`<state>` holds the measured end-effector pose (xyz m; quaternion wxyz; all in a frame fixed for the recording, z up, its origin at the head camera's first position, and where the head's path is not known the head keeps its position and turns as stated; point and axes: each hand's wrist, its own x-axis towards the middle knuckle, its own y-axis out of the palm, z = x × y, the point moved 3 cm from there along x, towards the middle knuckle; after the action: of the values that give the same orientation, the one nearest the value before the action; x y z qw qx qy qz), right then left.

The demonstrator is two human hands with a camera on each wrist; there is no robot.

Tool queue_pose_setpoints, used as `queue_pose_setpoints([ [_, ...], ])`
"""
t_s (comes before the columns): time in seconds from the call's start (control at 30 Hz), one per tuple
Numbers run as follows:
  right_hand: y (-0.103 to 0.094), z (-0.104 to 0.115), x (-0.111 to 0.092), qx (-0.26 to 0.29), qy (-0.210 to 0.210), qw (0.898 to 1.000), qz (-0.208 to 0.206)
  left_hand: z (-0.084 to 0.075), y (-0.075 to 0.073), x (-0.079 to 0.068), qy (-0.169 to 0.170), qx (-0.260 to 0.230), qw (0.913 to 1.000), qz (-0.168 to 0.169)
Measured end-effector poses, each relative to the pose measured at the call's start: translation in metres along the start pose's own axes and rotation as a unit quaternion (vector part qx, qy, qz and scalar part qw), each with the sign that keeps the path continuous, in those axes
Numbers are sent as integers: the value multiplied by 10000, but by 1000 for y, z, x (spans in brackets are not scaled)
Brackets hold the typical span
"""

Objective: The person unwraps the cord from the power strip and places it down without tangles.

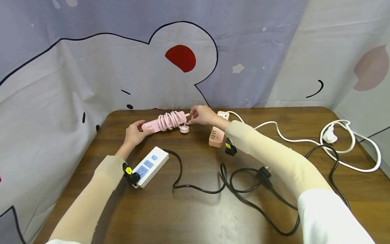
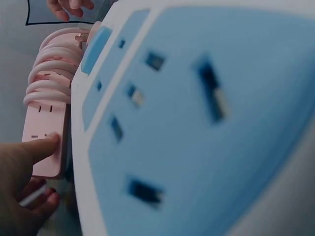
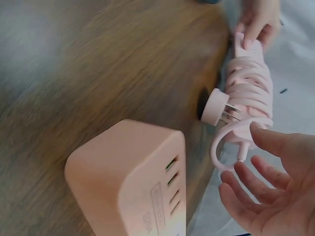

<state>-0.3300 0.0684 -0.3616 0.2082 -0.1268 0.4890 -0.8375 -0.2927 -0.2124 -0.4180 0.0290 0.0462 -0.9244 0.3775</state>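
Note:
A pink power strip (image 1: 150, 126) lies near the table's back edge, its pink cord (image 3: 247, 93) wound round it in several turns. My left hand (image 1: 134, 135) grips its near-left end, thumb on top and fingers underneath, as the left wrist view shows. At the other end is my right hand (image 1: 202, 115), fingers spread and loosely bent, thumb and fingertips close to a loop of cord. Whether they touch it I cannot tell. The pink plug (image 3: 214, 107) hangs beside the strip, prongs toward it. A white power strip with blue sockets (image 1: 153, 162) lies below my left hand.
Right of the pink strip stands an orange-pink power strip (image 1: 216, 137) with USB ports, partly behind my right wrist. Its white cable (image 1: 289, 139) runs right to a white plug (image 1: 330, 135). A black cable (image 1: 198, 187) with a black plug (image 1: 264, 176) winds across the table. A curtain (image 1: 128, 74) hangs behind.

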Motion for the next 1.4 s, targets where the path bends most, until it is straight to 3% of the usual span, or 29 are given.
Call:
queue_pose_setpoints([
  [0.1,2,5,-2,-213,-129,9997,-1,-4,-2,0,769,628,9948,-236],
  [0.27,7,9,-3,-372,-48,9992,136,-13,-2,2,1425,1174,9827,-147],
  [0.5,13,15,-7,-553,-88,9982,201,-27,-1,2,1621,2265,9596,390],
  [0.63,16,18,-9,-619,-51,9979,185,-35,-6,-1,1772,2655,9456,629],
  [0.9,20,21,-6,-614,8,9980,165,-39,-4,0,2158,3414,9120,718],
  [1.13,26,20,-2,-647,209,9975,180,-44,6,2,2422,3902,8872,445],
  [1.27,31,19,-4,-608,326,9974,205,-46,7,0,2460,3892,8872,280],
  [1.4,35,16,-7,-131,712,9967,368,-44,8,-2,2417,3614,9005,73],
])
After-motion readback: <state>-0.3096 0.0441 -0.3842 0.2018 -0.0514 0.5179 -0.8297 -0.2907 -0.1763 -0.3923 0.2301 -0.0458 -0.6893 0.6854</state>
